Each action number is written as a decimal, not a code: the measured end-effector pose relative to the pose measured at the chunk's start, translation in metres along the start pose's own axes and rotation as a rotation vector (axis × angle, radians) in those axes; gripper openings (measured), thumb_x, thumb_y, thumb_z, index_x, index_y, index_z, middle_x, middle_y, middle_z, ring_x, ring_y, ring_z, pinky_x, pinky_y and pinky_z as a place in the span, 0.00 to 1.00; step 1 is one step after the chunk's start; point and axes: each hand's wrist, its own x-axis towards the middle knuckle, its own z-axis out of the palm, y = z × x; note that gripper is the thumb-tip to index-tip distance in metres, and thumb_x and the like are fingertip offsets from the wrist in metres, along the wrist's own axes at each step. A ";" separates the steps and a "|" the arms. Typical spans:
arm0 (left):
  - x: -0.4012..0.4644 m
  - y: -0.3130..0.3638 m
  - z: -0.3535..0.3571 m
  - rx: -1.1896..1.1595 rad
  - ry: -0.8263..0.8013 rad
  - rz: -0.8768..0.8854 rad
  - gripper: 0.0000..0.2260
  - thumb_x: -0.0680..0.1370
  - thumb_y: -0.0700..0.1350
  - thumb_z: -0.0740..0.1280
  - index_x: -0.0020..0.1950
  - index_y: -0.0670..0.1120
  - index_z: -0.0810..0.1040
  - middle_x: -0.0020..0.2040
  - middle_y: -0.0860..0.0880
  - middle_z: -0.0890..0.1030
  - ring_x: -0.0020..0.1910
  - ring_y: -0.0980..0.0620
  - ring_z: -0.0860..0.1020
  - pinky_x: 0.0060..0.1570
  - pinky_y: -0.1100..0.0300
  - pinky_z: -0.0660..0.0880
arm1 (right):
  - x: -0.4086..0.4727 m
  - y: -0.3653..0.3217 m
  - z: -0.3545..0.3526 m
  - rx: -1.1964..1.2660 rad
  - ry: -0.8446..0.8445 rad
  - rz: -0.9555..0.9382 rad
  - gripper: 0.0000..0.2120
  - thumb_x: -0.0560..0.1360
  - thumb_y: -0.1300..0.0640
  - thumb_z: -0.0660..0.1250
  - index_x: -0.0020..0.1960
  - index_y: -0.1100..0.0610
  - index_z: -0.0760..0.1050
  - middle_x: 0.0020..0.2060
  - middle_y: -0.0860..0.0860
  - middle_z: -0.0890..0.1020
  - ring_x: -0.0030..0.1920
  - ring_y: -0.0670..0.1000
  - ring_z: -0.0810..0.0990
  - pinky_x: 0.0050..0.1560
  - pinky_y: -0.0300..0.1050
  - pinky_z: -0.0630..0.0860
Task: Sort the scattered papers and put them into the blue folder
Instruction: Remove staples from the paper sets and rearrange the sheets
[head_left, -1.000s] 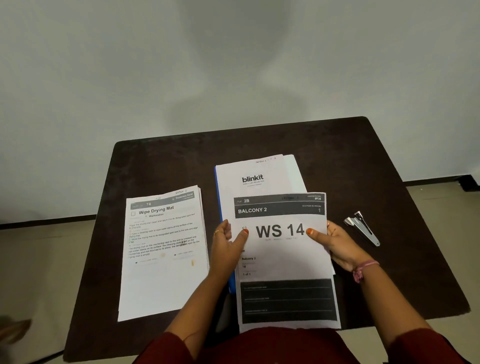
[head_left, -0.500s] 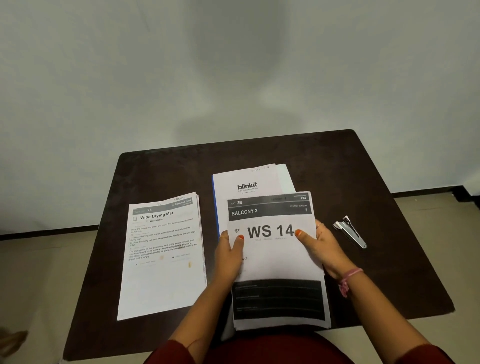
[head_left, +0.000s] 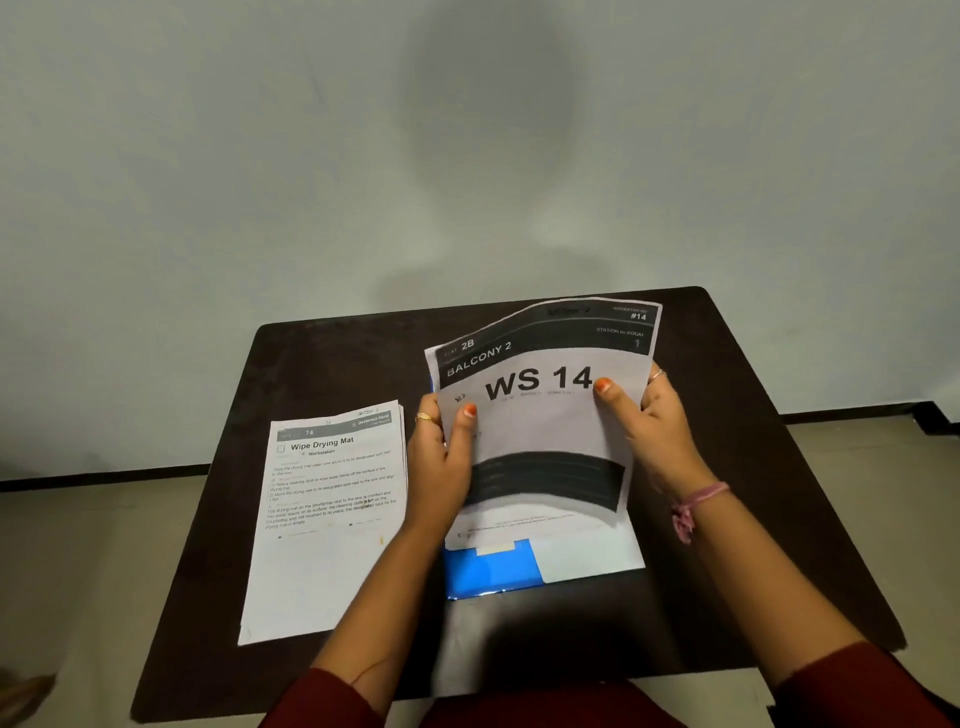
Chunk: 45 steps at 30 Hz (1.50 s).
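Sheet (head_left: 545, 415) gripped by left hand (head_left: 447, 457) and right hand (head_left: 654, 431), raised, long axis toward 12, over folder (head_left: 493, 569). Stack (head_left: 332, 519) at 9 on table (head_left: 753, 493).

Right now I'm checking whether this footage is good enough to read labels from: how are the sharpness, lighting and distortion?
Head view: large print on the WS 14 sheet reads clearly, while the fine text on the Wipe Drying Mat stack is soft; a dim round shadow sits on the wall; the wide lens skews the table edges; the blue folder shows slight glare.
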 end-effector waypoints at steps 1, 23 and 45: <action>0.002 0.000 0.000 -0.002 0.008 0.002 0.08 0.80 0.47 0.62 0.58 0.57 0.69 0.55 0.59 0.79 0.56 0.57 0.79 0.52 0.60 0.79 | 0.002 0.000 0.001 0.000 0.002 -0.016 0.14 0.78 0.60 0.64 0.61 0.50 0.68 0.54 0.46 0.80 0.53 0.44 0.81 0.51 0.39 0.80; 0.007 -0.007 0.024 -0.160 0.088 -0.095 0.13 0.81 0.40 0.60 0.65 0.49 0.67 0.52 0.60 0.76 0.46 0.72 0.77 0.40 0.77 0.72 | 0.002 0.032 0.015 0.047 0.139 -0.049 0.17 0.80 0.52 0.58 0.68 0.49 0.61 0.61 0.57 0.74 0.59 0.54 0.77 0.52 0.46 0.81; 0.016 -0.051 0.032 -0.172 -0.195 -0.680 0.12 0.82 0.49 0.60 0.60 0.45 0.76 0.53 0.47 0.84 0.51 0.46 0.83 0.56 0.43 0.77 | 0.036 0.049 -0.043 0.015 0.013 0.439 0.07 0.79 0.59 0.62 0.55 0.59 0.75 0.49 0.58 0.84 0.45 0.56 0.84 0.47 0.53 0.81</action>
